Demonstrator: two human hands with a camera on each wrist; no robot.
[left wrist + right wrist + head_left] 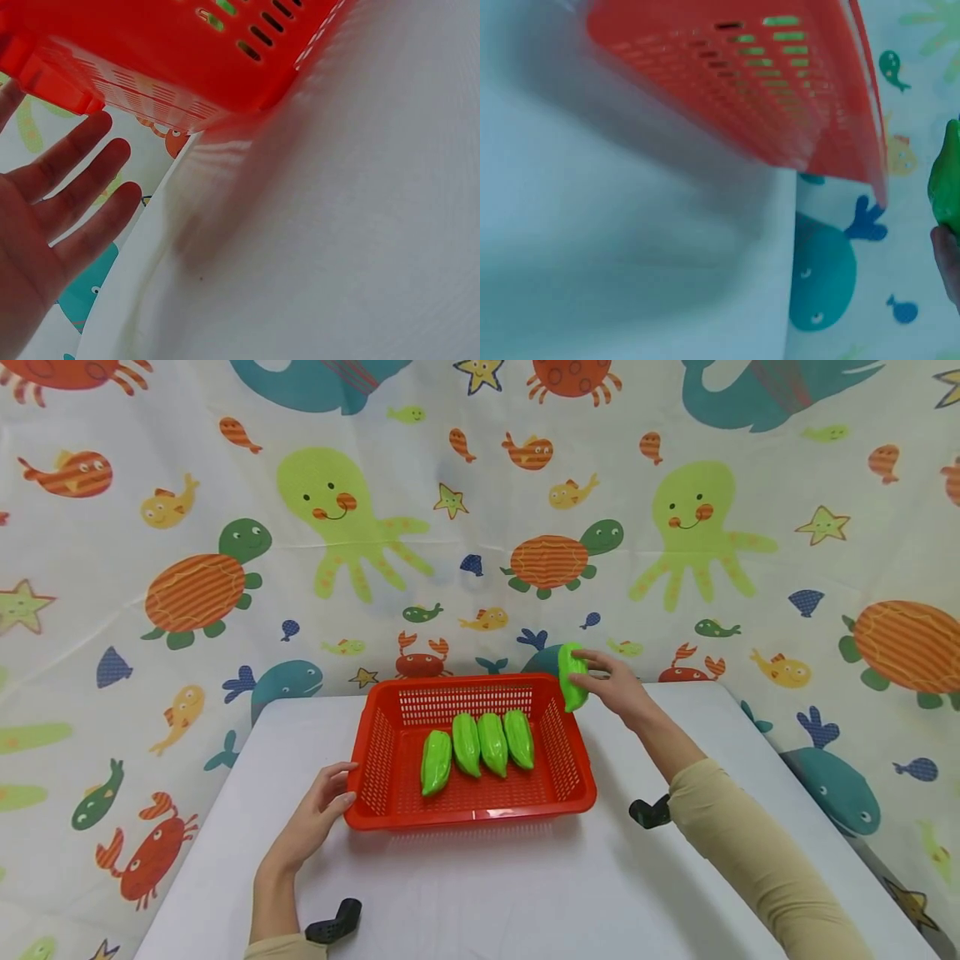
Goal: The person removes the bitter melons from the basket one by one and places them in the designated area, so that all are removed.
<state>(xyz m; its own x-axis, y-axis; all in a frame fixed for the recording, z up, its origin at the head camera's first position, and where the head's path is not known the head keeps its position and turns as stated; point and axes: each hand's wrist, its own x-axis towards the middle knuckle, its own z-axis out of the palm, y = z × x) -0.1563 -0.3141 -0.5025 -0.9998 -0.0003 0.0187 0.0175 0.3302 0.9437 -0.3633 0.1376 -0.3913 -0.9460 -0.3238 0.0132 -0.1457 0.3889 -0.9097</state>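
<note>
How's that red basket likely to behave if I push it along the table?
The red basket is probably fairly stiff, as its walls and rim hold their shape. It may be light for its size, given the many slots in its sides. It will likely slide rather than tip, being wide and low, though the rounded green vegetables inside might roll.

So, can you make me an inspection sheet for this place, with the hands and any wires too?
Surface: white table, partly shadowed.
Job's things: red basket holding four green pods; a fifth pod is held up near its far right corner.
Clutter: two small black devices, one toward each side.
Left hand: fingers at the basket's left rim.
Right hand: pinches the fifth pod.
Cables: nothing seen.
Surroundings: white sheet printed with sea animals.
</note>
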